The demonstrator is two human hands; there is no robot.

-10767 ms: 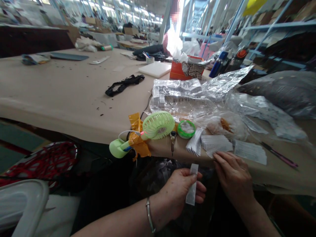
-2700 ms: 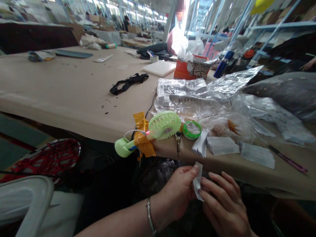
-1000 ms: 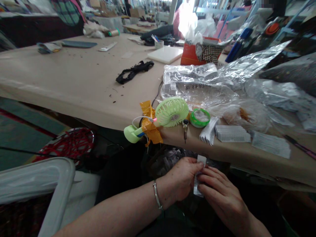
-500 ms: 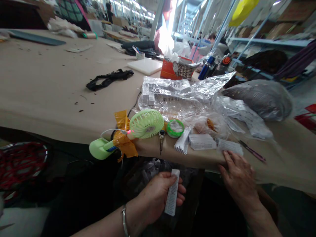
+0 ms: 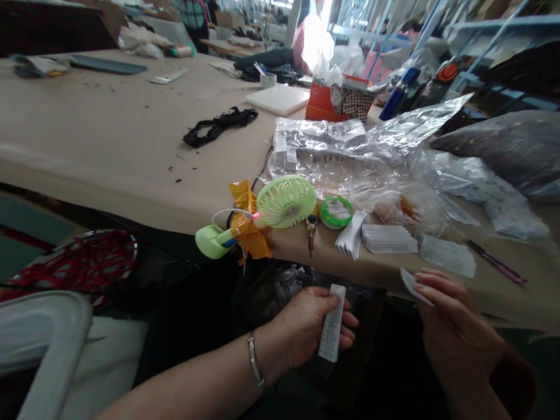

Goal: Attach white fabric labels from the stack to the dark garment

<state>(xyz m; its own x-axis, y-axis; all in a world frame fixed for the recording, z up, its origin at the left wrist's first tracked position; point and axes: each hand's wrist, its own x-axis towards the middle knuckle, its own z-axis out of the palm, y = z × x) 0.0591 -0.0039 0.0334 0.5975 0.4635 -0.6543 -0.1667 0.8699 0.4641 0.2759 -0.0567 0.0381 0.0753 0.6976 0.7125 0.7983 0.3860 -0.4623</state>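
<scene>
My left hand (image 5: 312,321), with a bangle on the wrist, pinches a narrow printed paper label strip (image 5: 332,326) between thumb and fingers, below the table edge. At the right, my right hand (image 5: 450,303) grips a small white label (image 5: 415,286) near its fingertips, just in front of the table edge. On the table beyond it lie a fanned row of labels (image 5: 446,255), another row of printed labels (image 5: 389,239) and a folded bunch of white labels (image 5: 351,235). A green round tub (image 5: 336,212) with white stuff inside stands behind the bunch.
A green fan (image 5: 286,201) is taped at the table edge, beside a pointed metal tool (image 5: 311,236). Dark tweezers (image 5: 496,262) lie at the right. Clear plastic bags (image 5: 332,157) cover the table behind. Paper scraps (image 5: 284,289) fill a container under the edge.
My right hand has lifted from the right-hand label row and now holds one label off the table. My left hand still holds its strip. The view has turned slightly left.
</scene>
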